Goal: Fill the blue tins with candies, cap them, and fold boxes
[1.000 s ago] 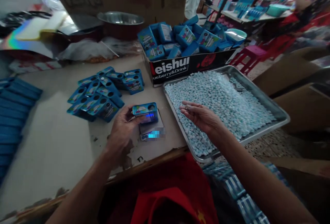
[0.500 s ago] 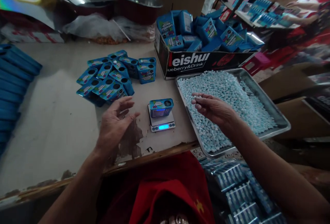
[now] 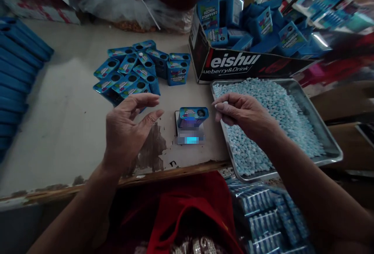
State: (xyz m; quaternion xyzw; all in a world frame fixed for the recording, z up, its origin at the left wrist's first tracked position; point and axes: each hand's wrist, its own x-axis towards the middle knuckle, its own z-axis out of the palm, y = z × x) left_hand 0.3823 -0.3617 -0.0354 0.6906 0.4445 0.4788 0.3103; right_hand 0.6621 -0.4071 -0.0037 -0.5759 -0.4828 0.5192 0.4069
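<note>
A small blue box (image 3: 192,116) with a round hole in its top stands on a little digital scale (image 3: 189,136) near the table's front edge. My left hand (image 3: 128,127) hovers just left of it, fingers apart and curved, holding nothing. My right hand (image 3: 244,113) is just right of the box, over the near left corner of a metal tray (image 3: 327,137). Its thumb and fingers are pinched on a small pale blue candy. The tray is full of pale blue candies (image 3: 274,110).
Several like blue boxes (image 3: 137,73) lie grouped on the table behind the scale. A cardboard carton (image 3: 233,63) heaped with more boxes stands behind the tray. Stacked blue flat pieces (image 3: 17,78) line the left edge. Plastic-wrapped packs (image 3: 269,215) lie below the tray.
My left hand let go of the box on the scale and drew back to the left, open. My right hand moved left from over the tray toward the box, pinched.
</note>
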